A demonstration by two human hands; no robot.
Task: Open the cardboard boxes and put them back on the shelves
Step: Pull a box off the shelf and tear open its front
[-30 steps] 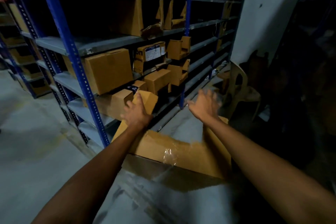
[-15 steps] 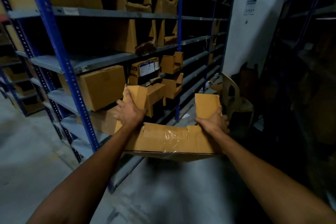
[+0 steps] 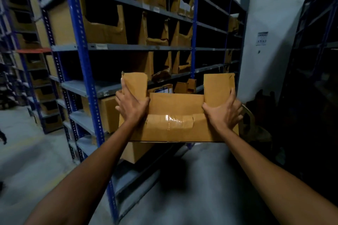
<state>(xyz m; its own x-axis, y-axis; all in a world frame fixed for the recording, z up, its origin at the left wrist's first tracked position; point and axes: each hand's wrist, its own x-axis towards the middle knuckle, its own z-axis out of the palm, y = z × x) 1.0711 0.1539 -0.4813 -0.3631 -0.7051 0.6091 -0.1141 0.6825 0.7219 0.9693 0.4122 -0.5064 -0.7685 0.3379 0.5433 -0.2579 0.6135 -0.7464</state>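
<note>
An open brown cardboard box (image 3: 175, 129) with clear tape on its near wall is held in the air in front of me, its two side flaps standing up. My left hand (image 3: 132, 106) grips the box's left end at the base of the left flap. My right hand (image 3: 222, 111) grips its right end below the right flap. The box hangs at about the height of the middle shelves of the blue-framed rack (image 3: 80, 60) on the left.
The rack's shelves (image 3: 128, 47) hold several cut-open cardboard boxes, and closed boxes (image 3: 108, 111) sit on the lower levels. A white wall (image 3: 270, 23) closes the aisle ahead. A dark rack stands on the right. Grey concrete floor (image 3: 192, 188) lies below.
Both hands took hold of the box on the floor and lifted it. It now sits much higher, level with the middle shelves, and my view has tilted upward.
</note>
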